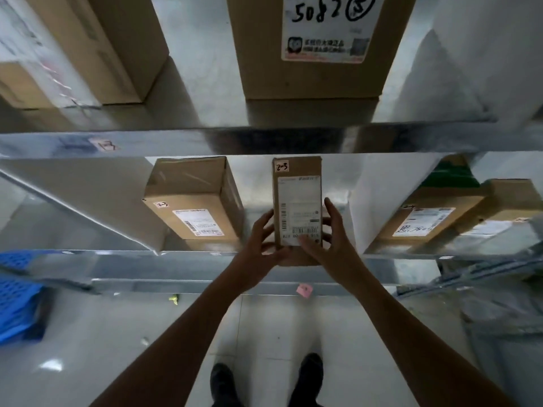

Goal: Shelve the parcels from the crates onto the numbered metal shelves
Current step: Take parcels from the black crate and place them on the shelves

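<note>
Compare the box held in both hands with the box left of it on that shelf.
The held box is narrower than the left box. The left hand and right hand hold the held box; the left box sits untouched. The held box points straight in; the left box lies angled. Both are brown cardboard, tagged 2-3.

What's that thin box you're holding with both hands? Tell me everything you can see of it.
The parcel is a narrow brown cardboard box, closed. A white shipping label with barcodes covers most of its upper face; a small sticker at the far corner reads 2-3. It points lengthwise into the metal shelf. The left hand and right hand grip its near end from either side.
</note>
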{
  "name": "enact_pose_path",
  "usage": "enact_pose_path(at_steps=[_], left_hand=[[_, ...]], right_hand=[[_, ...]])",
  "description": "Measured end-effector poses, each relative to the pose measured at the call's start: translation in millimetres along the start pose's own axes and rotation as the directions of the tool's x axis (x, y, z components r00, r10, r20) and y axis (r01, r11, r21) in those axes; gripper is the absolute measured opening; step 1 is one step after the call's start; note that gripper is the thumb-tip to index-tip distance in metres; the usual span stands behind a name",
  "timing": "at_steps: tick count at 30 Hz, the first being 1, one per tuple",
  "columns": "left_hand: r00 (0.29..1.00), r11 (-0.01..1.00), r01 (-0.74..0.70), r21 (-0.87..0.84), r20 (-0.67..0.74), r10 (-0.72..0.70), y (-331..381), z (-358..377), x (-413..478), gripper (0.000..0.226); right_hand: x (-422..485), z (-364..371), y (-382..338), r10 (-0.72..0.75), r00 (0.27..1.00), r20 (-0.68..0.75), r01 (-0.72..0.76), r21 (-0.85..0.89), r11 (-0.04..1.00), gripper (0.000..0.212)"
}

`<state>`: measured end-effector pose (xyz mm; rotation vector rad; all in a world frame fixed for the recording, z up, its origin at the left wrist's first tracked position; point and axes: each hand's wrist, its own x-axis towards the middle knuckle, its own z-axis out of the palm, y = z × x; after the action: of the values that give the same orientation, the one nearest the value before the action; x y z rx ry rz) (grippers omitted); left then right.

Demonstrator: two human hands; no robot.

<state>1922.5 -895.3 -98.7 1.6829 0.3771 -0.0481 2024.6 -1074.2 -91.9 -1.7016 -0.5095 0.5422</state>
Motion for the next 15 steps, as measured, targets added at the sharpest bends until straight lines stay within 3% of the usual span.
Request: enact_pose_path(at_steps=[4,7,15], left_hand=[[0.996,0.993,-0.039,0.111,-0.074,0.047,-7,0,12,0.103],[0.986,0.972,-0.101,0.212,-0.109,0.126,-13,4,25,0.101],[0.964,0.976,-0.083,0.203,-0.232,0.13,-29,20,60,0.094]], right_hand=[[16,-2,4,-0.028,0.999,0.04,0.03,-0.069,0.997,0.085],[25,0,12,-0.017,1.0,0.016,0.018,-0.111,0.994,0.099],[42,8,35,-0.067,0.994,-0.089,0.044,-0.237,0.971,0.099]])
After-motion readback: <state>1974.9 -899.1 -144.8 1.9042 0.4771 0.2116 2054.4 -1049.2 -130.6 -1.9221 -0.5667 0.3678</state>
